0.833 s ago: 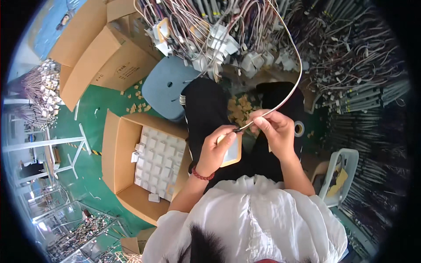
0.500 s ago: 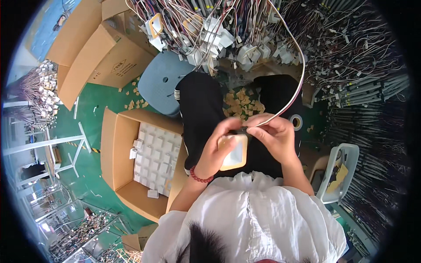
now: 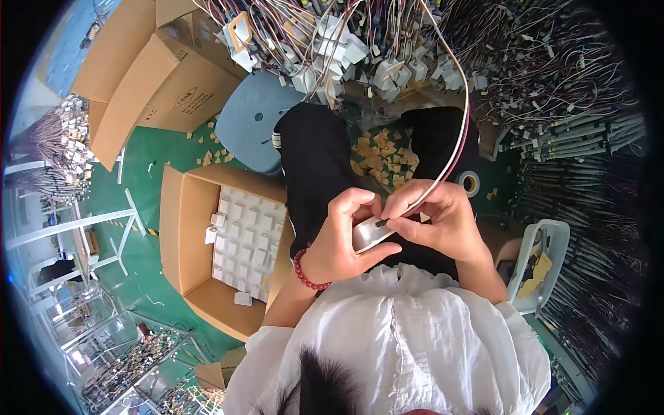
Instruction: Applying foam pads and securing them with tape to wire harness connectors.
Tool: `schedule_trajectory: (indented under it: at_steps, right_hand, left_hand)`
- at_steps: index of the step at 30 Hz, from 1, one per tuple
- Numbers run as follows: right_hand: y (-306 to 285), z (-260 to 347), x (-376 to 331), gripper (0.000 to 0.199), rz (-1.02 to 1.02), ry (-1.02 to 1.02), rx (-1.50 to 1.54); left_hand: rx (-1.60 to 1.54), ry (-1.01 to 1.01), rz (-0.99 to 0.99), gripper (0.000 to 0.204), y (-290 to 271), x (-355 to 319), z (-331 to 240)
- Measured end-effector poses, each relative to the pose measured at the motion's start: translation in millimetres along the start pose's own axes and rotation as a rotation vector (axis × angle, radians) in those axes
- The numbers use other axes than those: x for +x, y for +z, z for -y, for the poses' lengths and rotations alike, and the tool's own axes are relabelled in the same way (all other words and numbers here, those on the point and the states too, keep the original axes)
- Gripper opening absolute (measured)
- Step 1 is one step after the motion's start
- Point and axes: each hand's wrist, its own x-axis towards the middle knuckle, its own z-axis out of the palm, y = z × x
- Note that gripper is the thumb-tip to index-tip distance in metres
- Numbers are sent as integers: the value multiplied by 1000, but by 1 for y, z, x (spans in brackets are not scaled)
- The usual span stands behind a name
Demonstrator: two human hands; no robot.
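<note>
My left hand (image 3: 335, 243), with a red beaded bracelet on the wrist, is closed round a small white plastic housing (image 3: 365, 235) above my lap. The housing is tilted, one rounded side facing up with a dark spot near its end. With thumb and fingers, my right hand (image 3: 443, 225) pinches a cable (image 3: 463, 117) of white and dark red wires right at that dark spot. Whether the cable end sits inside the housing is hidden by my fingertips. From there the cable arcs upward to the hanging bundles.
White block parts fill an open cardboard box (image 3: 176, 238) on the left, beside a blue stool (image 3: 252, 121). Wire bundles (image 3: 553, 83) crowd the far side and right. A clear bin (image 3: 546, 270), a tape roll (image 3: 468, 182) and scattered tan squares (image 3: 384, 155) lie around me.
My left hand has turned the housing, so its tan-bordered face no longer shows and its rounded side is up. Both hands stay together, the right still on the cable.
</note>
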Motion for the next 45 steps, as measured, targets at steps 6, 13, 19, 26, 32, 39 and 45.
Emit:
schedule_trajectory:
  at_steps: [6, 13, 19, 26, 32, 39, 45]
  right_hand:
    - [3, 7, 1, 14, -4, -70, -204]
    - [4, 12, 6, 13, 46, -164, -410]
    - [3, -2, 5, 18, -7, -120, -244]
    - [-7, -29, 18, 22, -56, 28, -186]
    - [-5, -40, 19, 20, -9, -2, -238]
    - [-12, -38, 23, 33, -79, 302, 226]
    - [-23, -55, 21, 17, -131, 169, 185]
  left_hand:
    - [107, -9, -34, 73, 1, 5, -7]
    - [459, 76, -9, 82, -2, 11, -14]
    - [6, -29, -35, 79, -5, 7, 3]
    - [-341, -240, -39, 51, 2, -2, 20]
    - [-438, -289, -49, 64, 3, 4, 8]
    - [-501, -376, -100, 36, 10, 1, 21]
    - [-427, -387, -102, 40, 14, 13, 19]
